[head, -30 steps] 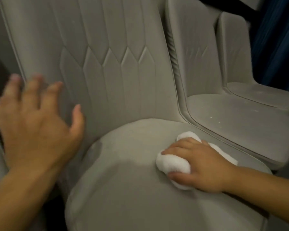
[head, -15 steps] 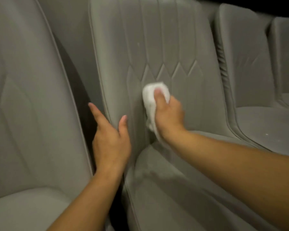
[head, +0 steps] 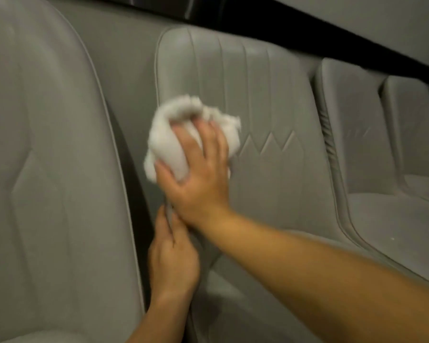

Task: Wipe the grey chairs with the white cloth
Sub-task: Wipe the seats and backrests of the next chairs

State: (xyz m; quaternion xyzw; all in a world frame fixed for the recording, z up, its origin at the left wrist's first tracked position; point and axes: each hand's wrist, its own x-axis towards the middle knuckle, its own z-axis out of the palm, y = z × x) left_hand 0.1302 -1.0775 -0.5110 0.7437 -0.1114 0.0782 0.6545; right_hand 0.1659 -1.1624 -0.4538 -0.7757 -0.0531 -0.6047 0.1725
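Your right hand (head: 198, 174) presses the bunched white cloth (head: 174, 134) against the backrest of the middle grey chair (head: 270, 169), near that backrest's left edge and about halfway up it. Your fingers are spread and curled over the top of the cloth while your thumb hooks round its lower left side, so the cloth is gripped and pushed flat to the upholstery at once. Loose folds of it bulge out above and to the right of your fingertips. Your forearm reaches in from the lower right, crossing over the chair's seat.

Your left hand (head: 172, 258) sits just below your right wrist, on the left edge of the same backrest where it comes down toward the seat. Its fingers point upward and lie close together along that edge; they seem to pinch or steady the piped rim, but the blur keeps you from telling how firmly, or whether they only rest on it.

To your left stands another grey chair (head: 55, 169), its padded back filling that side of the view, with a dark narrow gap between it and the chair you are wiping. To your right are two more grey chairs (head: 352, 134), side by side, the nearer one showing its seat. Above the backrests a dark band (head: 307, 26) runs across on a slant.
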